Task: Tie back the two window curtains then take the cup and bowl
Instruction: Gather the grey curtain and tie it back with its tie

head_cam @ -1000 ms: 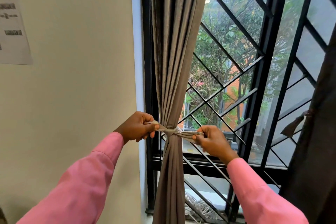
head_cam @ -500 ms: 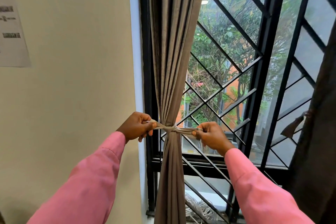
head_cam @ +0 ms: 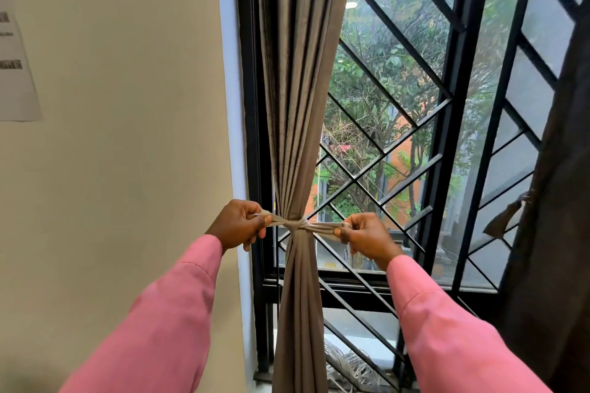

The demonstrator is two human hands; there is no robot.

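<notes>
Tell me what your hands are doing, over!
Left hand and right hand each grip a tie-strap end. Grey pleated curtain cinched at knot. Nothing blocking.

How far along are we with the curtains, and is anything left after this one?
Looks done: the right curtain hangs gathered at the frame edge, with a tie end sticking out. In hand: the left hand and right hand pull the ends of the tie knotted around the left curtain. Left: the cup and bowl, neither in view.
</notes>
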